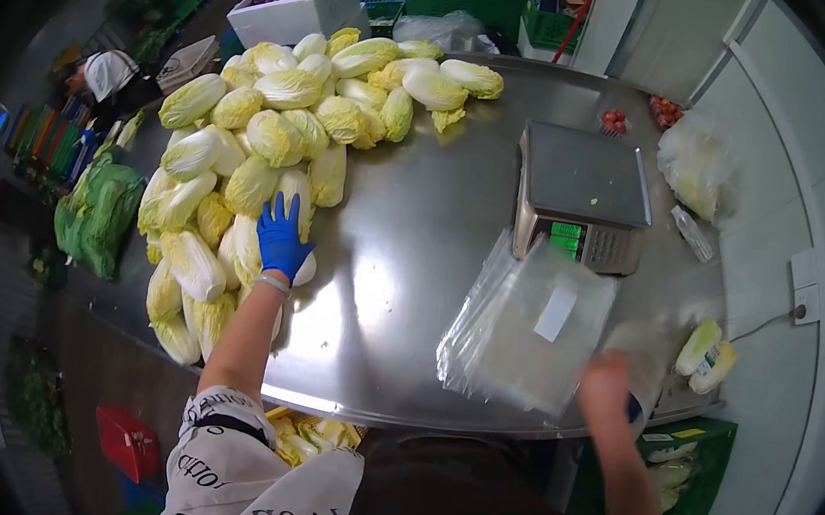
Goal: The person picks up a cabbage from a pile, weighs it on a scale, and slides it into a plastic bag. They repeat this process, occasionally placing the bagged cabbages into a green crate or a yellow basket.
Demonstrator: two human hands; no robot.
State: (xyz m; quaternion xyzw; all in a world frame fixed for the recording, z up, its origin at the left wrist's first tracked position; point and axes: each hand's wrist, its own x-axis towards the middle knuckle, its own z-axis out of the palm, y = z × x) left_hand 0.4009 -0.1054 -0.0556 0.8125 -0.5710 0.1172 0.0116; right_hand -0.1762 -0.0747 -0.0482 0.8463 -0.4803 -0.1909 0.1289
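Note:
My left hand, in a blue glove, lies with spread fingers on a napa cabbage at the near right side of a large pile. The fingers are not wrapped round it. My right hand is bare and blurred, at the right edge of a stack of clear plastic bags. What its fingers do is smeared. Beside it is a pale, blurred roundish shape that I cannot make out. A white label lies on the bags, whose top edge reaches the weighing scale with its lit green display.
The steel table carries the cabbages. Wrapped cabbages, a plastic bundle and small red produce are at right. A white foam box stands behind the pile. A green crate sits below. Another person is at far left.

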